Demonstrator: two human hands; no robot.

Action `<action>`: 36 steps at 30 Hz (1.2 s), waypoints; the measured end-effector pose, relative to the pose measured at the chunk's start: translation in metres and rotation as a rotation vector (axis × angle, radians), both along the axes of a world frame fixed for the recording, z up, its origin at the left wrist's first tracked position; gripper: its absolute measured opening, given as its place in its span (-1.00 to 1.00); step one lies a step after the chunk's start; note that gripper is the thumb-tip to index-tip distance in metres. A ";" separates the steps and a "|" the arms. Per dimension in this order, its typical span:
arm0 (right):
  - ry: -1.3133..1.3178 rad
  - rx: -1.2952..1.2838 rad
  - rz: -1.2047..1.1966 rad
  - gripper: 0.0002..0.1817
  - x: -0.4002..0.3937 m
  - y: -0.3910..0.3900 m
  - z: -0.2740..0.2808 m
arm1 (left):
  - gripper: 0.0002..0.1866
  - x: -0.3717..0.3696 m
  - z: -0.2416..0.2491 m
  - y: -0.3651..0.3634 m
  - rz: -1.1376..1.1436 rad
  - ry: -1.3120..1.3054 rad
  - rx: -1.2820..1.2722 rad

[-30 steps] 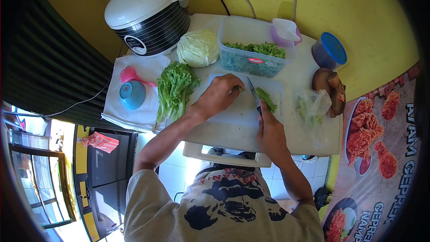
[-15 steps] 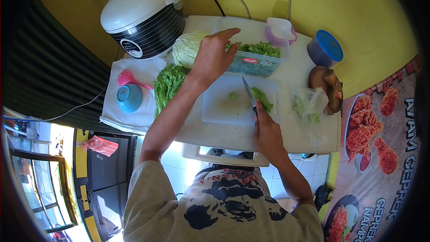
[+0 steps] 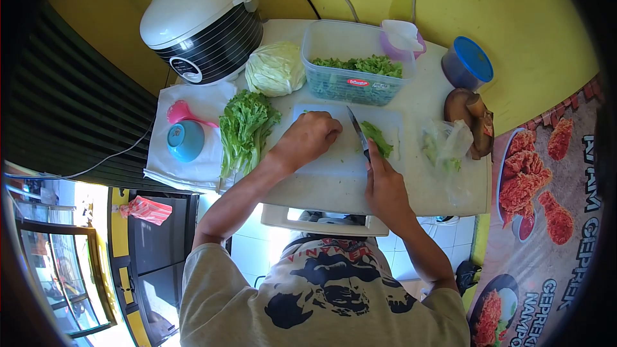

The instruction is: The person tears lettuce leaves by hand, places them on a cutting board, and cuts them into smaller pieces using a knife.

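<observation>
My right hand grips a knife by its dark handle, the blade pointing away from me over the white cutting board. Beside the blade, a piece of green lettuce lies on the board's right half. Over the board's left half is my left hand, its fingers curled in; whatever they hold is hidden. Behind the board stands a clear plastic container of cut lettuce. A bunch of lettuce rests left of the board, with a pale cabbage behind it.
A rice cooker occupies the back left. Before it, a blue bowl and pink ladle lie on white sheets. On the right are a plastic bag, a brown bundle, a blue-lidded tub and a purple container.
My left hand has come back from above the clear container to the board, and its spread fingers have curled. My right hand keeps the knife in nearly the same place.
</observation>
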State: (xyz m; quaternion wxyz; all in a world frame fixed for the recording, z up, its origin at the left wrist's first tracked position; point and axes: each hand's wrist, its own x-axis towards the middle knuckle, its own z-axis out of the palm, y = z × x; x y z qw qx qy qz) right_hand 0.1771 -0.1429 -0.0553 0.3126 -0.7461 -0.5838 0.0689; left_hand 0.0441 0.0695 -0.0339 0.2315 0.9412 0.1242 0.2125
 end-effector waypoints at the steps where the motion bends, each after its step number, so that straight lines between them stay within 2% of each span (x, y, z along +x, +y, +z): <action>1: 0.008 -0.001 0.002 -0.31 0.000 0.000 0.001 | -0.81 0.003 0.007 -0.001 0.015 -0.036 -0.018; 5: 0.023 0.013 0.015 -0.31 0.000 -0.002 0.002 | -0.81 0.022 0.049 0.003 0.179 -0.352 0.019; 8: 0.024 -0.014 0.009 -0.30 0.000 -0.001 0.001 | -0.79 0.035 0.070 0.022 0.279 -0.495 0.121; 11: 0.026 -0.036 0.004 -0.29 -0.001 -0.002 0.004 | -0.78 0.043 0.079 0.038 0.337 -0.423 0.154; 14: 0.041 -0.041 0.006 -0.28 0.000 -0.003 0.003 | -0.81 0.049 0.078 0.038 0.298 -0.544 0.317; 20: 0.127 0.048 -0.007 -0.31 0.002 -0.008 0.003 | -0.86 0.034 0.058 -0.010 0.074 -0.608 0.020; 22: 0.179 0.047 -0.060 -0.37 0.004 -0.012 0.011 | -0.84 0.029 0.039 -0.018 0.035 -0.515 -0.052; 26: 0.014 0.061 -0.131 -0.44 0.020 -0.017 0.017 | -0.73 0.032 0.018 -0.024 0.084 -0.212 -0.155; 29: -0.065 -0.012 -0.173 -0.51 0.028 -0.021 0.016 | -0.66 0.037 -0.004 -0.017 0.105 -0.037 -0.067; 32: -0.104 -0.049 -0.175 -0.55 0.030 -0.021 0.011 | -0.65 0.045 -0.007 -0.024 0.176 0.014 0.013; 36: -0.104 -0.083 -0.172 -0.58 0.028 -0.020 0.013 | -0.73 0.052 -0.008 -0.030 0.124 0.057 -0.017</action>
